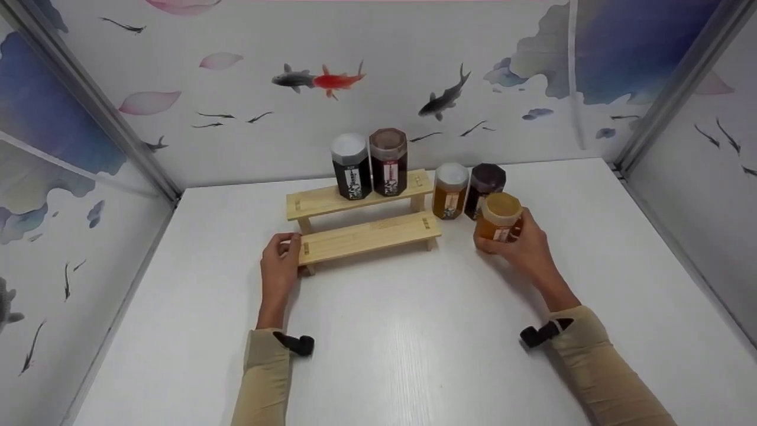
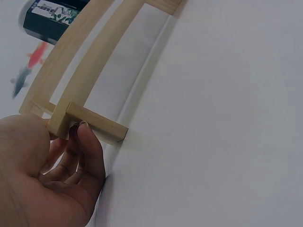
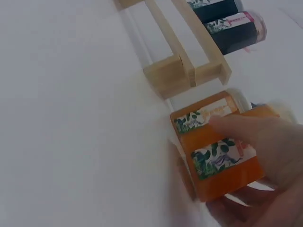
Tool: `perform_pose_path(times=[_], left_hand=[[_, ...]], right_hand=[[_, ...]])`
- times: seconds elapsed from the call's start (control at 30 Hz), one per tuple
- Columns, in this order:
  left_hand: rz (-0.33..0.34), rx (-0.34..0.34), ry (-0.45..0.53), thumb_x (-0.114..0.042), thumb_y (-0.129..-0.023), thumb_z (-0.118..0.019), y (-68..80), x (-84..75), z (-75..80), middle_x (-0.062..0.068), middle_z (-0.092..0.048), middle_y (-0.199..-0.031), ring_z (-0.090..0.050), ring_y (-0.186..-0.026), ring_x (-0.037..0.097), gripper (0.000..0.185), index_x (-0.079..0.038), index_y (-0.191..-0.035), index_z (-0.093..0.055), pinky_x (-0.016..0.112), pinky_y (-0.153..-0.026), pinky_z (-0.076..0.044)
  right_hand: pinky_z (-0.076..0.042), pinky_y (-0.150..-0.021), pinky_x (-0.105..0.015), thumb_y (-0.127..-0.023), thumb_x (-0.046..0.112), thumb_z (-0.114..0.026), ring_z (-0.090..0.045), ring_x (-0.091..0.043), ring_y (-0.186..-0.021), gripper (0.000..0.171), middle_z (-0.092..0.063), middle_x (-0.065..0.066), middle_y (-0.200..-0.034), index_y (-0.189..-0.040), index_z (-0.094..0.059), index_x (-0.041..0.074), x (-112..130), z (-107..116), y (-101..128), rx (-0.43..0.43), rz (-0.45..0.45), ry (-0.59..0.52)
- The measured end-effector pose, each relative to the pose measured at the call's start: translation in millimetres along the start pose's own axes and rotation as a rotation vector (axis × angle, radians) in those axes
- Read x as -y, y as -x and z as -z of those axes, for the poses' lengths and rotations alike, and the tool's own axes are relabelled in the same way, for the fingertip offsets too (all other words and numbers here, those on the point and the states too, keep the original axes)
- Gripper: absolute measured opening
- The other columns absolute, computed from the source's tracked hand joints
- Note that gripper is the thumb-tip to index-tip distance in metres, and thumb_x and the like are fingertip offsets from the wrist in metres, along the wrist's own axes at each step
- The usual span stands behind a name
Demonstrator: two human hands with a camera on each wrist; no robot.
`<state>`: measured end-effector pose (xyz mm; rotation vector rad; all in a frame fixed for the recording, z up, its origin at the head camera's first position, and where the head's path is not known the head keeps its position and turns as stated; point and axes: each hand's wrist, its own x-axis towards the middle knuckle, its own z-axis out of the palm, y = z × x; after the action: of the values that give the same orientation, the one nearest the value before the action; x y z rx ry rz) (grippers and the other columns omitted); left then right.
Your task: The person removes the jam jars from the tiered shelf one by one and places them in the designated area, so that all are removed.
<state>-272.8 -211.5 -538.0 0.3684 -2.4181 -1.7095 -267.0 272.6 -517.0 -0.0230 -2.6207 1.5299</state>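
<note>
Here the right hand [image 1: 523, 245] is wrapped around an amber jar [image 1: 498, 216], which sits on or just above the table [image 1: 414, 343], right of the rack [image 1: 361, 222] and just in front of two more jars [image 1: 467, 189]. The left hand [image 1: 280, 266] curls its fingers against the rack's lower step at its left end, bracing it.

The step in hand looks like a pick-up of the amber jar. With two dark jars [image 1: 369, 163] already on the upper step and the lower one bare, the next move would call for a clean lift clear of its neighbours while the rack is held steady.

Every jar carries a label with a leaf pattern and some print, but the right wrist view is blurred, so the writing probably cannot be read.
</note>
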Motion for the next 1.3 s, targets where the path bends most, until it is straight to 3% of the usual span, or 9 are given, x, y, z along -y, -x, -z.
perform_pose_path(times=[0.13, 0.47, 0.83, 1.3], left_hand=[[0.002, 0.005, -0.001, -0.043, -0.113, -0.056, -0.9, -1.3, -1.3, 0.013, -0.073, -0.114, -0.069, -0.088, 0.018, 0.038, -0.013, -0.134, -0.066, 0.026, -0.068, -0.060], [-0.001, 0.001, 0.017, -0.041, -0.113, -0.057, 1.7, -0.9, -7.1, 0.013, -0.073, -0.110, -0.068, -0.084, 0.018, 0.036, -0.012, -0.131, -0.067, 0.027, -0.066, -0.059], [0.014, 0.004, 0.018, -0.043, -0.113, -0.057, -0.2, 0.1, -5.2, 0.012, -0.073, -0.110, -0.069, -0.085, 0.018, 0.036, -0.015, -0.132, -0.066, 0.027, -0.067, -0.059], [-0.003, -0.006, 0.016, -0.042, -0.113, -0.057, 1.3, 1.3, 0.1, 0.013, -0.073, -0.109, -0.069, -0.084, 0.017, 0.036, -0.013, -0.131, -0.067, 0.026, -0.065, -0.059]], right_hand=[[-0.044, -0.122, -0.064, -0.089, 0.033, -0.092, -0.049, -0.045, -0.149, 0.100, -0.050, -0.025, -0.159, -0.162, -0.030, 0.004, -8, 13, -5, -0.034, -0.045, 0.065], [-0.044, -0.118, -0.069, -0.086, 0.055, -0.090, -0.052, -0.050, -0.146, 0.114, -0.050, -0.029, -0.160, -0.165, -0.025, 0.004, -15, 37, -31, -0.081, -0.157, 0.249], [-0.040, -0.121, -0.070, -0.090, 0.057, -0.085, -0.048, -0.050, -0.149, 0.114, -0.045, -0.029, -0.165, -0.167, -0.020, 0.004, -25, 42, -55, -0.105, -0.195, 0.240], [-0.044, -0.118, -0.069, -0.089, 0.057, -0.085, -0.052, -0.049, -0.146, 0.111, -0.048, -0.029, -0.160, -0.163, -0.022, 0.002, -20, 30, -51, -0.138, -0.192, 0.262]])
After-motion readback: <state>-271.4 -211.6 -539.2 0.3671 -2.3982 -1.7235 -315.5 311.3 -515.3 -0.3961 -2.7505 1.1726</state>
